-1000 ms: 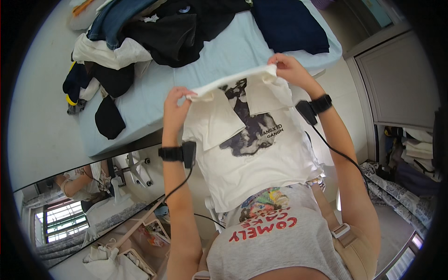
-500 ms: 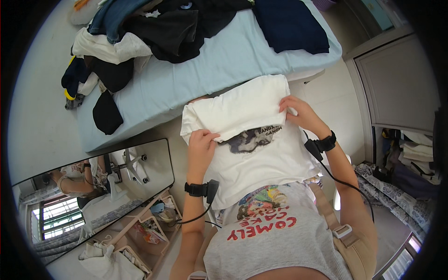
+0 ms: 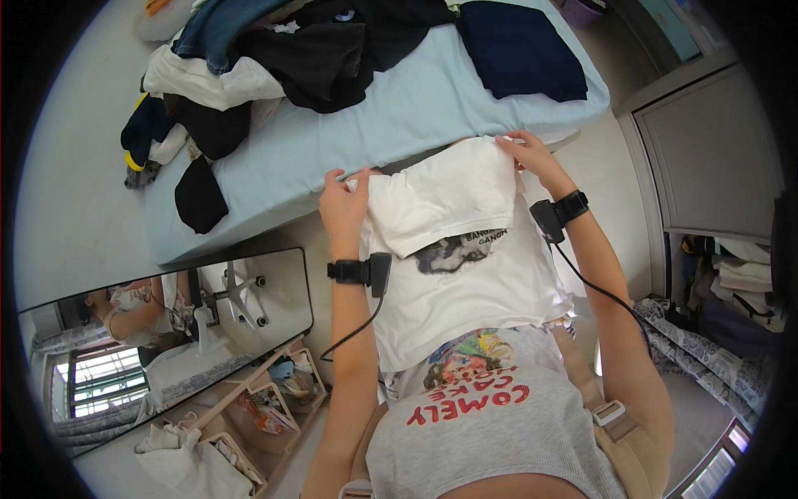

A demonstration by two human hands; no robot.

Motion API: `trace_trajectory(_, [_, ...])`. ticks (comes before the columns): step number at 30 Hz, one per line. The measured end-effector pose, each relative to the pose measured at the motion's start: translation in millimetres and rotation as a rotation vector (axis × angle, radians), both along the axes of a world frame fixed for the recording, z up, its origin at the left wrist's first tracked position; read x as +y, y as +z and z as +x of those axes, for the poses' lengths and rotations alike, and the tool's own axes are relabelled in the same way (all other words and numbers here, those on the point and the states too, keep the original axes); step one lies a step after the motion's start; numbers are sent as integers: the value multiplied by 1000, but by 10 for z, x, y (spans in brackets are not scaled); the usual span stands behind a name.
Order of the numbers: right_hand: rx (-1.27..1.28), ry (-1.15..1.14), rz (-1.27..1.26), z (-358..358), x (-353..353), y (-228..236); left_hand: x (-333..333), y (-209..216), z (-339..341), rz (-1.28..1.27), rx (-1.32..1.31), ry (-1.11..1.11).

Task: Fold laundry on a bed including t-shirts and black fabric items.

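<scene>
A white T-shirt (image 3: 453,295) with a dark picture print lies over my lap, its far part folded back toward me in a wide band. My left hand (image 3: 342,208) is at the far left corner of that band, thumb and fingers around the edge of the cloth. At the far right corner, my right hand (image 3: 536,160) pinches the folded edge between thumb and fingers. The band's near edge lies just above the print and slants slightly. Each wrist wears a black strap with a small box and cable.
Beyond my knees stands a bed with a light blue sheet (image 3: 407,108). It bears a heap of dark and white clothes (image 3: 316,62) and a folded navy garment (image 3: 522,50). A mirror (image 3: 274,287) and a pink rack (image 3: 287,416) are at left; a cabinet (image 3: 715,158) stands right.
Both hands have moved away from me, from the band's near edge to its far corners. The folded band now lies flatter and its near edge shows uncovered.
</scene>
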State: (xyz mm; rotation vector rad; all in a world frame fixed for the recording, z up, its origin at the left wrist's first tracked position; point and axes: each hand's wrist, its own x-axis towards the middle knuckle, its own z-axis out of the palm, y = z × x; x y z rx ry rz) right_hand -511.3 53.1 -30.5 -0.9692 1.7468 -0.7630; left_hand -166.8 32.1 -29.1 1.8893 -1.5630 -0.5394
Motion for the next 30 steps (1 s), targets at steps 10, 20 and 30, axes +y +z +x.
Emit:
trace_trajectory(10, [-348, -64, -129, -125, 88, -9, 153, -361, 289, -168, 923, 216])
trace_trajectory(20, [-310, -5, -45, -131, 20, -41, 139, -267, 308, 55, 891, 76])
trace_trajectory(30, [-150, -48, -118, -49, -18, -42, 138, -350, 530, 129, 629, 26])
